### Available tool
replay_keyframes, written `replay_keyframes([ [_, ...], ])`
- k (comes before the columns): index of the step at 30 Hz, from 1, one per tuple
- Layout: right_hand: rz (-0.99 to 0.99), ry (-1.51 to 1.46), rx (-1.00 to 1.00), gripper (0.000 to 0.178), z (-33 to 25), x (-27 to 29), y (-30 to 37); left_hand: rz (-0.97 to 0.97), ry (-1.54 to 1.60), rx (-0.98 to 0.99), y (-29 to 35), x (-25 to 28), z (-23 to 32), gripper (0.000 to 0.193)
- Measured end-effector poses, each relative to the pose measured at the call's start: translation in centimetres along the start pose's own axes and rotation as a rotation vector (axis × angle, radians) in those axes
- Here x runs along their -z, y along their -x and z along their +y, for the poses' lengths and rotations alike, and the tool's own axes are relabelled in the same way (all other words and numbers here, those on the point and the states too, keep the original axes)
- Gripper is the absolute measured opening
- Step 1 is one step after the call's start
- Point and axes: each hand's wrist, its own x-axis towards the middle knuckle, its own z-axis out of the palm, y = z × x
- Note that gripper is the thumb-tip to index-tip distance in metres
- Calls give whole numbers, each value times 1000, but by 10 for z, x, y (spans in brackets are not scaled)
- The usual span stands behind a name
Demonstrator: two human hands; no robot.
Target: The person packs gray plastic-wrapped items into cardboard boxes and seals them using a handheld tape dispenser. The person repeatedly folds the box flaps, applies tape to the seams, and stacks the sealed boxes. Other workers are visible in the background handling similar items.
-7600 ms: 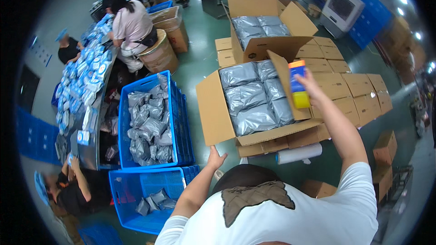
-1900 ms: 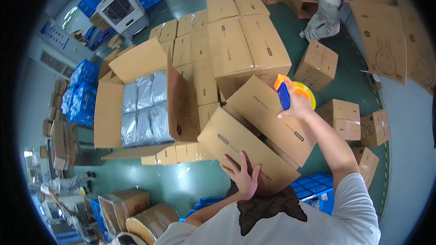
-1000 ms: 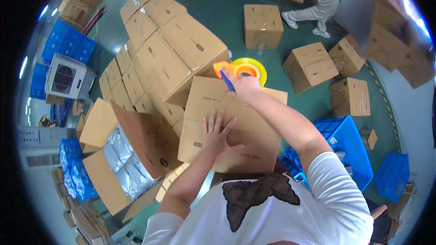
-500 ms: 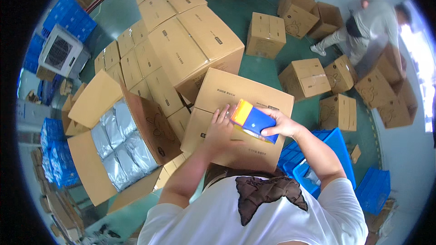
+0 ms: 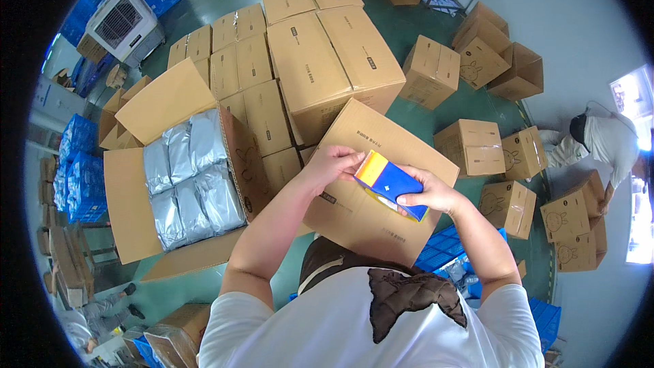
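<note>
My right hand [image 5: 434, 192] is wrapped round the lower end of a small box-shaped thing [image 5: 393, 184], blue with an orange end and a pale patch on its underside. It is held tilted just over a closed brown carton [image 5: 383, 129] in front of me. Beside the orange end is my left hand [image 5: 332, 166], its fingers curled and pinched together. Whether something thin sits between those fingertips is too small to tell. To the left an open carton [image 5: 163, 95] holds several silver-grey plastic bags [image 5: 197, 176] in rows.
Stacked closed cartons [image 5: 300, 61] rise right behind the work carton. Blue crates [image 5: 439, 249] stand at my right side. Further right are loose cartons [image 5: 470, 146] and another person [image 5: 603, 140] bending over boxes. A white air cooler [image 5: 122, 24] stands far left.
My left hand has gone from lying spread on the carton to a pinch at the orange end. The view has shifted, and the other person has moved.
</note>
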Motion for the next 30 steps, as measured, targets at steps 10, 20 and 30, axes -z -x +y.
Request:
replay_keyframes([
  [10, -89, 164, -283, 69, -43, -1, -8, 577, -65, -72, -12, 107, -22, 21],
  [20, -51, 150, -453, 53, -29, 1, -21, 496, -96, 91, -42, 161, -53, 14],
  [30, 21, 205, -327, 61, -16, 1, -2, 447, 32, -133, -19, 157, -24, 15],
])
